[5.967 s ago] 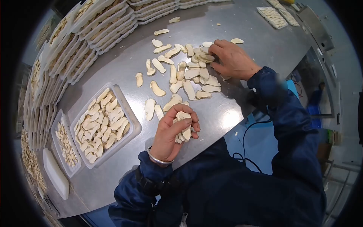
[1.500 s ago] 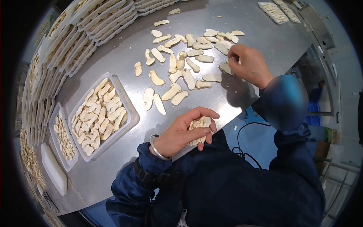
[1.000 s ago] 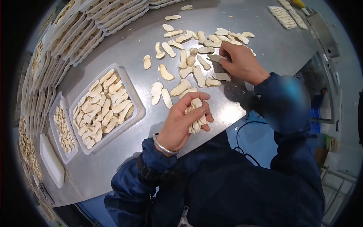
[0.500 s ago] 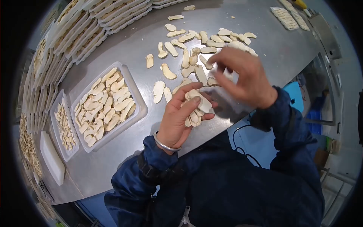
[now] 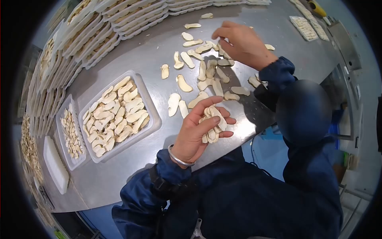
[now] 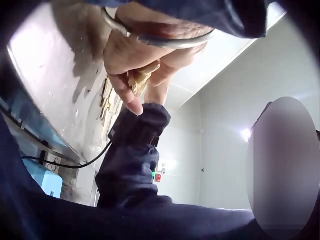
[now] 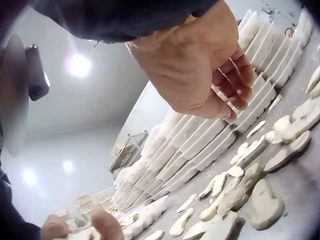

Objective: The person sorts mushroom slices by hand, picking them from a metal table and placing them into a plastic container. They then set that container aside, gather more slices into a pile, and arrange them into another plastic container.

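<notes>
My left hand (image 5: 199, 129) grips a small stack of pale mushroom slices (image 5: 213, 128), with the thumb lying across the top slice. In the left wrist view, the edges of the held slices (image 6: 142, 79) show between thumb and fingers. My right hand (image 5: 243, 44) hovers over the far part of the loose mushroom slices (image 5: 205, 69) spread on the metal table, hiding some of them. Its fingers are bent and relaxed; in the right wrist view no slice shows in this hand (image 7: 200, 70), which is above the scattered slices (image 7: 235, 192).
A clear plastic tub (image 5: 155, 119) of larger slices stands on the steel table (image 5: 107, 191) at left, beside a tray of small pieces (image 5: 79, 159) and a white tray (image 5: 55, 165). Stacked filled trays (image 5: 99, 44) line the far left; packed trays (image 5: 303, 28) lie far right.
A second ago my right hand pinched a slice; it then came to my left hand, where a broad slice now tops the stack. Since then the right hand has moved away, over the far slices.
</notes>
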`<state>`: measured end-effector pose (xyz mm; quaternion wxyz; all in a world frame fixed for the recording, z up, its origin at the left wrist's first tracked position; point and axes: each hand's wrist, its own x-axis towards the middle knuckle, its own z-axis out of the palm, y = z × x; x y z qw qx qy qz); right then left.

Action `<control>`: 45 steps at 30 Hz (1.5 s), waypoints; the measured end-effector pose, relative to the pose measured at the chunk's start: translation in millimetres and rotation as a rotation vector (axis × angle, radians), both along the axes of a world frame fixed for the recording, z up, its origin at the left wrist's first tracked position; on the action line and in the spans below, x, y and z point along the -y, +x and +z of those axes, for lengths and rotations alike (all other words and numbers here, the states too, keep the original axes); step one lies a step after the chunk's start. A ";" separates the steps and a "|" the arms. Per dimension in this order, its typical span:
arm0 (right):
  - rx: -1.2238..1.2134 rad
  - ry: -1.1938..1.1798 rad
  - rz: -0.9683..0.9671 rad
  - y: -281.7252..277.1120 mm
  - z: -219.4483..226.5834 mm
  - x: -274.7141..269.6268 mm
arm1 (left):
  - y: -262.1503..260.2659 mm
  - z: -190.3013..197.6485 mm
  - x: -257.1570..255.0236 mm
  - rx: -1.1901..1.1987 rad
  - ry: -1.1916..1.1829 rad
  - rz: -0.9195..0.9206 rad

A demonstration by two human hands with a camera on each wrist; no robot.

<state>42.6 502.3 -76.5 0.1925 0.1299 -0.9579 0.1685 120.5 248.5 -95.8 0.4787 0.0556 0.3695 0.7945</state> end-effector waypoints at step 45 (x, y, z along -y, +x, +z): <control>0.418 -0.481 0.070 4.0 24.9 35.5 | -1.1 -1.1 2.1 -0.032 0.008 0.259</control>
